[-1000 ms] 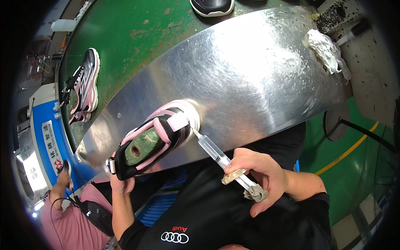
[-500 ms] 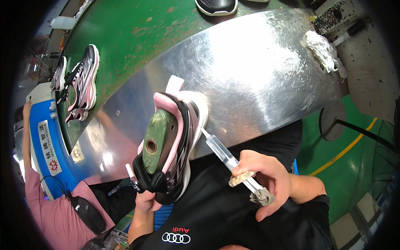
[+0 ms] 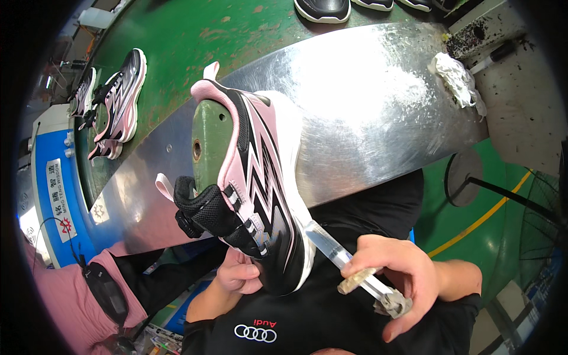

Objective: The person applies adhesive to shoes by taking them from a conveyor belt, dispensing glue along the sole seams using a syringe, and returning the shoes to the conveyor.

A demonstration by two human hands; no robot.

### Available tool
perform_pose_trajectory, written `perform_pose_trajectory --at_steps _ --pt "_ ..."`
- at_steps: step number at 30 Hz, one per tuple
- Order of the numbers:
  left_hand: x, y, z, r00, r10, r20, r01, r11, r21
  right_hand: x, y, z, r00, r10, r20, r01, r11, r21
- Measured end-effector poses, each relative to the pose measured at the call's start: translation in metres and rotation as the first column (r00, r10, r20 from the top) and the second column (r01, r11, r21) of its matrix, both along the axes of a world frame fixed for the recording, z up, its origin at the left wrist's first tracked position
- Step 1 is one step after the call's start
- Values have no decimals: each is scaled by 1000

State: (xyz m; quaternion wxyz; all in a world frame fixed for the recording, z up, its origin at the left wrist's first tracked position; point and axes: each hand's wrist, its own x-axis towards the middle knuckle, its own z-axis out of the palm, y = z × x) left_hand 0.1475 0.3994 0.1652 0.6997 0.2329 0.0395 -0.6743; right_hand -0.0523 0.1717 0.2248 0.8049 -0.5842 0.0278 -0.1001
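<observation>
My left hand [image 3: 236,273] grips the toe end of a pink, black and white sneaker [image 3: 251,183] that sits on a green shoe last. The shoe is raised close to the camera, heel pointing away and its white sole to the right. My right hand [image 3: 397,277] holds a clear plastic syringe [image 3: 340,255] by its barrel and plunger. The syringe's tip touches the edge of the white sole near the toe.
A shiny curved metal worktop [image 3: 378,112] lies under the shoe, with a crumpled white rag [image 3: 457,78] at its right end. Behind it a green conveyor [image 3: 189,41] carries more sneakers [image 3: 121,94]. A person in a pink sleeve [image 3: 65,296] is at the lower left.
My left hand has lifted and turned the sneaker from lying on the metal top to upright near the camera. The syringe tip has stayed at the sole edge.
</observation>
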Motion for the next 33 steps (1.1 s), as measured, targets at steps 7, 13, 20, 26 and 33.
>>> perform_pose_trajectory --at_steps 7,13,20,26,33 --pt "-9 -37 3 970 -212 -117 213 977 -9 -23 -7 36 999 -35 -31 29 986 -161" --pt "-20 -68 -10 912 -393 -115 387 919 -73 -46 -10 60 999 -10 -50 -6 954 -299" --pt "-32 -111 -19 862 -490 -131 457 863 -216 -73 -2 75 989 -141 -37 115 912 -394" --pt "-40 -135 -14 895 -404 -188 359 904 -232 -80 3 63 964 -264 -6 211 780 -589" --pt "-43 -153 -9 913 -362 -189 304 911 -278 -67 12 55 942 -328 78 286 657 -697"
